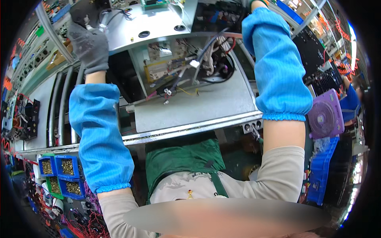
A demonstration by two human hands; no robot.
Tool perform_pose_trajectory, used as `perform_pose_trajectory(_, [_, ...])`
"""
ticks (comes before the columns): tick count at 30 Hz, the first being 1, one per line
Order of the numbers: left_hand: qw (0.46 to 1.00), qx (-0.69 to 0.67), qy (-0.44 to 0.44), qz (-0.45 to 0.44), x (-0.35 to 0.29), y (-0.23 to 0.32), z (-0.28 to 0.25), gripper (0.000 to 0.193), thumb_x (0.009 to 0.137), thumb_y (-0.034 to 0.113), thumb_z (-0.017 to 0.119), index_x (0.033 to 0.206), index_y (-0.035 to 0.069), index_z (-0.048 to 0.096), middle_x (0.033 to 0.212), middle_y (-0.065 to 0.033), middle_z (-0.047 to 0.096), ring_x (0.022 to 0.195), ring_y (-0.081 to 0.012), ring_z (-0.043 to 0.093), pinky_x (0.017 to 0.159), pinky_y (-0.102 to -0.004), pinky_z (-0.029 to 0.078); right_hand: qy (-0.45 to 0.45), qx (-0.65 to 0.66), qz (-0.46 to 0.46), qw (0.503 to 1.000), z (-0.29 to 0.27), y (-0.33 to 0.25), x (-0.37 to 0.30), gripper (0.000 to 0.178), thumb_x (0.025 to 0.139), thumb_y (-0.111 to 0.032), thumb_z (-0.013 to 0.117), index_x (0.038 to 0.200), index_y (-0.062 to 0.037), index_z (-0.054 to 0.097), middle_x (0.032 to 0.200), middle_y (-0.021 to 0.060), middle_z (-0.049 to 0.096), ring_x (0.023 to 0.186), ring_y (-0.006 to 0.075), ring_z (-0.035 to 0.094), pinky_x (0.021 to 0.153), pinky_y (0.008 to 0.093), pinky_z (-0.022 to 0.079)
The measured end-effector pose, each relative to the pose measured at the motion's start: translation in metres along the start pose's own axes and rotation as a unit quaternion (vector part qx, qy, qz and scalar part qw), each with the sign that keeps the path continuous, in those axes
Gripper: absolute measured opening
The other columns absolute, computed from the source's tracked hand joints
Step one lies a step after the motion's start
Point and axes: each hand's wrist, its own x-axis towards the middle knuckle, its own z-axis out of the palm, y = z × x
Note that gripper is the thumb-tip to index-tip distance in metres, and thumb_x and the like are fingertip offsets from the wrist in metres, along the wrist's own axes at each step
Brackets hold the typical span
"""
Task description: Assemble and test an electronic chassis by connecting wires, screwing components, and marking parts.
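Note:
My left hand [89, 47], in a grey glove, is closed at the left end of a bright metal panel [158, 23]; what its fingers hold is hidden. At the top edge, only the wrist and a sliver of my right hand [258, 4] show, beside the panel's far right side, its fingers out of sight. The panel carries a green circuit board [154, 4], black cables [118, 15] and dark round grommets. Below it lies an open metal housing [190, 109] with a bundle of wires and white connectors [194, 63] inside. Both forearms wear blue sleeves.
Steel rollers [61, 107] run along the left. Blue bins [66, 166] of brass-coloured fasteners stand at the lower left, by tangled wires. A purple fan [326, 114] and a blue bin [322, 170] are on the right. Another person's blue sleeve [351, 103] shows at far right.

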Motion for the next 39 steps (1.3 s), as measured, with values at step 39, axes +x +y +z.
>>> perform_pose_trajectory(39, [0.969,-0.068,-0.161,-0.175,-0.049,0.01,0.001,0.032,0.085,0.013,0.046,0.111,-0.005,0.042,0.094,-0.0302,0.056,0.086,-0.0458,0.055,0.076,-0.0473,0.043,0.128,-0.44,-0.523,0.718,0.22,-0.125,0.298,0.025,0.083,-0.029,0.054,0.086,-0.0089,0.067,0.08,0.0128,0.065,0.08,0.0308,0.062,0.072,0.0398,0.049])
